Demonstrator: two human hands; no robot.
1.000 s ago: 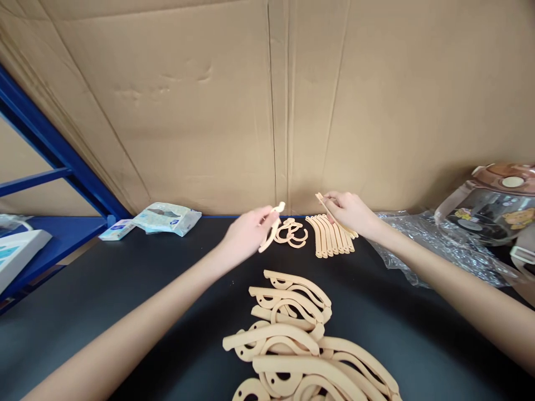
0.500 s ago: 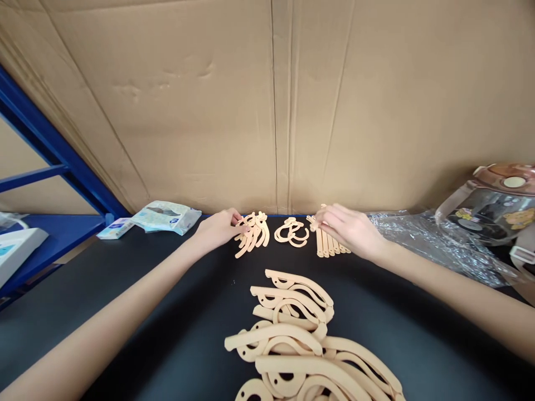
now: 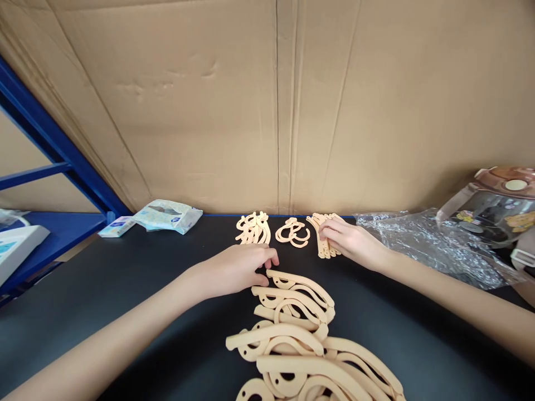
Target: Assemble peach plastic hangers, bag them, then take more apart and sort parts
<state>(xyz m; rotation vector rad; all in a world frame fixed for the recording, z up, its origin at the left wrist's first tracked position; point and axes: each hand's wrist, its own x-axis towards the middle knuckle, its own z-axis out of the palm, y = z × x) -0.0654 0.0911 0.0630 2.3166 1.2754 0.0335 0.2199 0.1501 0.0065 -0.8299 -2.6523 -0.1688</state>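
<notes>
While left grip [image 3: 238, 268] gapes beside curved pieces [image 3: 301, 365], right grip [image 3: 350, 239] covers slats [image 3: 324, 248], hold unclear.

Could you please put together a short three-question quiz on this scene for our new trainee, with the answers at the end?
1. Multiple choice: what lies between the small cluster of curved beige pieces and the row of narrow beige strips?
A) a clear bottle
B) hook-shaped beige pieces
C) a pale blue packet

2. True or false: the right hand is at the row of narrow beige strips.

3. Fill the gap: with its thumb and fingers parted, the ____ is beside the far end of the near pile of beige pieces.

Key: 1 B; 2 true; 3 left hand.
</notes>
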